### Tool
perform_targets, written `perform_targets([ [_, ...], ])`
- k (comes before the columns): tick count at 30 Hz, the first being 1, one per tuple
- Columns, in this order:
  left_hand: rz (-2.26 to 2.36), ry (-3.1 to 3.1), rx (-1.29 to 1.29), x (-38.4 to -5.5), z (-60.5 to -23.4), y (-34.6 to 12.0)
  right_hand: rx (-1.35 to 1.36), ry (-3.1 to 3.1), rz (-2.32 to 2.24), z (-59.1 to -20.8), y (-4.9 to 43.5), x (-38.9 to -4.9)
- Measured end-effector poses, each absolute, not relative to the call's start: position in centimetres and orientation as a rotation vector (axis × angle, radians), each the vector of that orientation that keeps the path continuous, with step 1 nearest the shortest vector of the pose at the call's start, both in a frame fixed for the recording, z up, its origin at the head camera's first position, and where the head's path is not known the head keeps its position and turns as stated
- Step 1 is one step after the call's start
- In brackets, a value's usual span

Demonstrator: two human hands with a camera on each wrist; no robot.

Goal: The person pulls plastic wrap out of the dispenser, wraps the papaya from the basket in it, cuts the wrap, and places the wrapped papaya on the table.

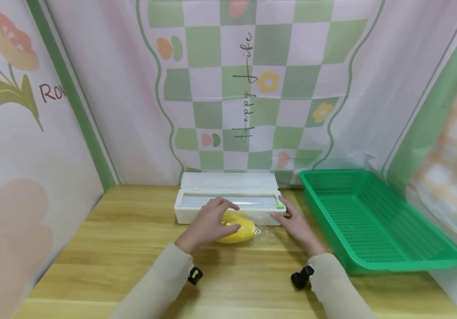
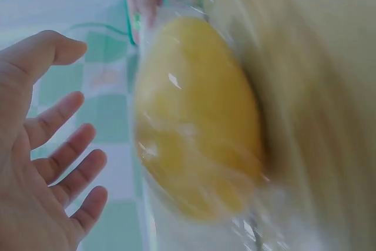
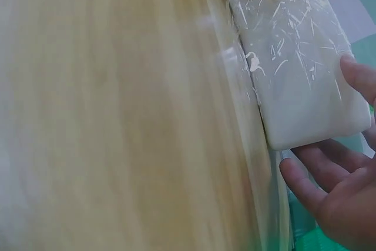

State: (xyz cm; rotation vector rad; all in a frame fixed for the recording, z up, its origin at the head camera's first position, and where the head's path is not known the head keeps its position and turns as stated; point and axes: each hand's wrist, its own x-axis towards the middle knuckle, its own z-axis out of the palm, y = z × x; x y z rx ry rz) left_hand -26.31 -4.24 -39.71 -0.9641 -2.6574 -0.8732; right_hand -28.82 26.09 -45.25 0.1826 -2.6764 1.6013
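A yellow, mango-like fruit [image 1: 241,231] wrapped in clear plastic film [image 3: 288,45] lies on the table against the front of a white cling film dispenser [image 1: 228,214]. The dispenser's lid [image 1: 228,181] is raised, showing a film roll inside, and a green cutter [image 1: 279,206] sits at its right end. Over the fruit hovers my left hand [image 1: 212,221], its thumb and fingers spread apart; the left wrist view shows a gap between them and the fruit [image 2: 197,119]. My right hand [image 1: 295,223] holds the dispenser's right end, with fingers around its corner [image 3: 346,186].
A green plastic basket [image 1: 332,226] stands on the right side of the wooden table [image 1: 133,230]. Behind the dispenser hangs a checked curtain [image 1: 236,88], and another printed curtain [image 1: 25,155] borders the left side.
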Motion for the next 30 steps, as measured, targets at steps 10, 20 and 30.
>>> perform_targets([
  [10,-0.915,-2.671,-1.223,-28.4,-37.1,2.4,0.194,-2.67,1.616,-45.3,26.1,-28.9],
  [20,-0.826,-2.769,-1.106,-30.7,-38.2,8.5,0.221,-2.668,1.589,-44.8,26.3,-29.0],
  [30,-0.756,-2.847,-1.063,-31.1,-38.9,9.7,0.238,-2.606,1.611,-45.1,26.1,-29.0],
])
